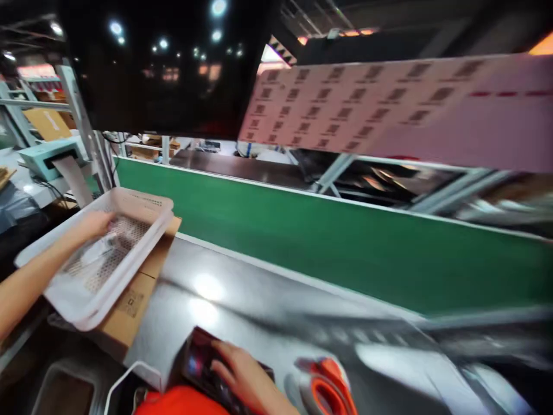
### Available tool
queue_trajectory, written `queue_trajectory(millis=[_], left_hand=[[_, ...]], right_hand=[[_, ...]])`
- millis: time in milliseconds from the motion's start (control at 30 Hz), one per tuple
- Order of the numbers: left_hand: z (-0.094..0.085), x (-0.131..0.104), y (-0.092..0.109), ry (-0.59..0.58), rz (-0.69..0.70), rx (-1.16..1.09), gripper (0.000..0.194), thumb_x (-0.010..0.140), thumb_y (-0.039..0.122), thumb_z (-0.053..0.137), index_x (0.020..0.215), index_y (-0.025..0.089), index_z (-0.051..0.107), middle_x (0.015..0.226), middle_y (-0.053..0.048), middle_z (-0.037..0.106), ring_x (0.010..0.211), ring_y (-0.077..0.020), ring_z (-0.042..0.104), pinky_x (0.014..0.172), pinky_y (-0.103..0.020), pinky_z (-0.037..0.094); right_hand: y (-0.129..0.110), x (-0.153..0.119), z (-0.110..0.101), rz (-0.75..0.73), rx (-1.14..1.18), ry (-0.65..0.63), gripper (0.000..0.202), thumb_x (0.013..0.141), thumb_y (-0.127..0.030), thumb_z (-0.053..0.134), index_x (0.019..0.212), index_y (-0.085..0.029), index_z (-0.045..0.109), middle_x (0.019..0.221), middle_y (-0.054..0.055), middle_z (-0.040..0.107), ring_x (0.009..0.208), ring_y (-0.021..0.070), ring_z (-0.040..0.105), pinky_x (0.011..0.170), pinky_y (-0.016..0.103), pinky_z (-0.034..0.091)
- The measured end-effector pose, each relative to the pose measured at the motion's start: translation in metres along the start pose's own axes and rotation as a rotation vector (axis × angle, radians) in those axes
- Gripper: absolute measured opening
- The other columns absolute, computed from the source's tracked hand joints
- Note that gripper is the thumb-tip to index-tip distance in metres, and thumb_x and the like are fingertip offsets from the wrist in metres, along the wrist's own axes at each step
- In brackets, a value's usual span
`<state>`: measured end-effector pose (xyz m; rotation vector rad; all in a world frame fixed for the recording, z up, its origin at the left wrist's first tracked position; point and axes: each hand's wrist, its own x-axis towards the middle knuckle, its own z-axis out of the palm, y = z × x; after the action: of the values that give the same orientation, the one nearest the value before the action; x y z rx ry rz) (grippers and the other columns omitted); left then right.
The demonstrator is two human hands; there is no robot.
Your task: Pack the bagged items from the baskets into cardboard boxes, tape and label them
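Observation:
My left hand (pixel 98 223) reaches into a white plastic basket (pixel 162 222) at the left. Its fingertips are at clear plastic-wrapped items (pixel 99 251) on the perforated bottom; blur hides whether they grip one. Low in the middle, my right hand (pixel 242 372) lies over a dark box-shaped device (pixel 196 360) with a lit screen. Its fingers are stretched out and apart on the top of the device. Right of that hand sits an orange tape dispenser (pixel 330 389), partly smeared by motion.
The basket rests on a cardboard box (pixel 133 300) beside the metal tabletop (pixel 181 276). A green panel (pixel 280 230) runs along the back edge. Overhead hang a dark monitor (pixel 164 75) and a pink sheet of printed codes (pixel 345 109). White plastic bags (pixel 401 369) lie at right.

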<state>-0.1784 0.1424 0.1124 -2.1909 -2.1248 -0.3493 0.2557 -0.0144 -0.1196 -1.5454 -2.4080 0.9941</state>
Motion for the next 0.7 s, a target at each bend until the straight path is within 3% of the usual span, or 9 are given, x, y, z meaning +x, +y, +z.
queue_trajectory(millis=[33, 100, 200, 233, 300, 400, 467, 533, 700], left_hand=[[-0.012, -0.007, 0.009, 0.011, 0.006, 0.041, 0.017, 0.096, 0.024, 0.051, 0.097, 0.019, 0.067, 0.071, 0.003, 0.067, 0.077, -0.0158, 0.067, 0.083, -0.028, 0.052], [-0.028, -0.028, 0.033, 0.254, -0.045, 0.170, 0.030, 0.103, 0.036, 0.043, 0.120, 0.024, 0.065, 0.090, 0.000, 0.073, 0.088, -0.0213, 0.071, 0.088, -0.039, 0.055], [-0.012, -0.078, 0.087, 0.515, 0.071, -0.031, 0.049, 0.093, 0.051, 0.062, 0.139, 0.035, 0.054, 0.126, -0.002, 0.073, 0.103, -0.0264, 0.074, 0.089, -0.040, 0.059], [0.006, -0.098, 0.110, 0.414, 0.259, -0.152, 0.049, 0.091, 0.047, 0.063, 0.138, 0.036, 0.053, 0.126, -0.001, 0.074, 0.099, -0.0255, 0.076, 0.083, -0.037, 0.061], [0.058, -0.138, 0.158, -0.061, 0.598, -0.288, 0.040, 0.089, 0.028, 0.061, 0.129, 0.033, 0.062, 0.114, -0.003, 0.080, 0.096, -0.0245, 0.078, 0.084, -0.034, 0.063], [0.146, -0.181, 0.212, -0.656, 0.822, -0.154, 0.031, 0.090, 0.019, 0.063, 0.120, 0.024, 0.073, 0.132, -0.013, 0.075, 0.112, -0.0321, 0.076, 0.092, -0.039, 0.062], [0.189, -0.197, 0.220, -0.777, 0.980, -0.160, 0.033, 0.090, 0.031, 0.072, 0.122, 0.026, 0.075, 0.150, -0.012, 0.065, 0.119, -0.0349, 0.073, 0.097, -0.044, 0.061], [0.214, -0.209, 0.207, -0.705, 0.997, -0.202, 0.038, 0.092, 0.041, 0.072, 0.127, 0.027, 0.074, 0.155, -0.013, 0.061, 0.123, -0.0368, 0.069, 0.102, -0.050, 0.058], [0.231, -0.235, 0.165, -0.261, 0.556, -0.428, 0.037, 0.093, 0.051, 0.071, 0.113, 0.020, 0.075, 0.122, -0.015, 0.068, 0.114, -0.0330, 0.066, 0.099, -0.049, 0.058]], right_hand=[[0.002, -0.012, -0.008, 0.022, 0.043, 0.033, 0.038, 0.099, -0.034, 0.053, 0.130, -0.027, 0.074, 0.123, 0.011, 0.078, 0.114, 0.0288, 0.074, 0.100, 0.039, 0.058], [0.006, -0.038, -0.019, 0.088, 0.083, 0.146, 0.040, 0.104, -0.035, 0.046, 0.132, -0.023, 0.072, 0.124, 0.014, 0.077, 0.116, 0.0283, 0.073, 0.103, 0.040, 0.056], [0.017, -0.071, -0.019, 0.185, 0.107, 0.342, 0.037, 0.105, -0.036, 0.046, 0.123, -0.019, 0.073, 0.114, 0.014, 0.077, 0.108, 0.0284, 0.073, 0.099, 0.041, 0.056], [0.021, -0.080, -0.016, 0.202, 0.124, 0.394, 0.036, 0.105, -0.036, 0.046, 0.120, -0.019, 0.074, 0.112, 0.014, 0.077, 0.106, 0.0282, 0.073, 0.098, 0.041, 0.057], [0.029, -0.094, -0.006, 0.218, 0.160, 0.463, 0.034, 0.104, -0.035, 0.047, 0.116, -0.019, 0.074, 0.108, 0.013, 0.077, 0.101, 0.0274, 0.073, 0.095, 0.042, 0.057], [0.040, -0.108, 0.008, 0.192, 0.184, 0.496, 0.032, 0.104, -0.035, 0.049, 0.113, -0.019, 0.075, 0.103, 0.012, 0.078, 0.095, 0.0263, 0.074, 0.090, 0.042, 0.058], [0.047, -0.115, 0.016, 0.170, 0.183, 0.505, 0.032, 0.103, -0.036, 0.050, 0.112, -0.019, 0.075, 0.100, 0.011, 0.078, 0.093, 0.0258, 0.074, 0.088, 0.041, 0.059], [0.053, -0.122, 0.025, 0.180, 0.173, 0.522, 0.033, 0.103, -0.038, 0.051, 0.114, -0.018, 0.075, 0.101, 0.012, 0.077, 0.094, 0.0260, 0.074, 0.088, 0.042, 0.059], [0.047, -0.125, 0.064, 0.376, 0.206, 0.520, 0.037, 0.102, -0.041, 0.053, 0.122, -0.016, 0.072, 0.108, 0.015, 0.076, 0.093, 0.0275, 0.074, 0.088, 0.043, 0.060]])
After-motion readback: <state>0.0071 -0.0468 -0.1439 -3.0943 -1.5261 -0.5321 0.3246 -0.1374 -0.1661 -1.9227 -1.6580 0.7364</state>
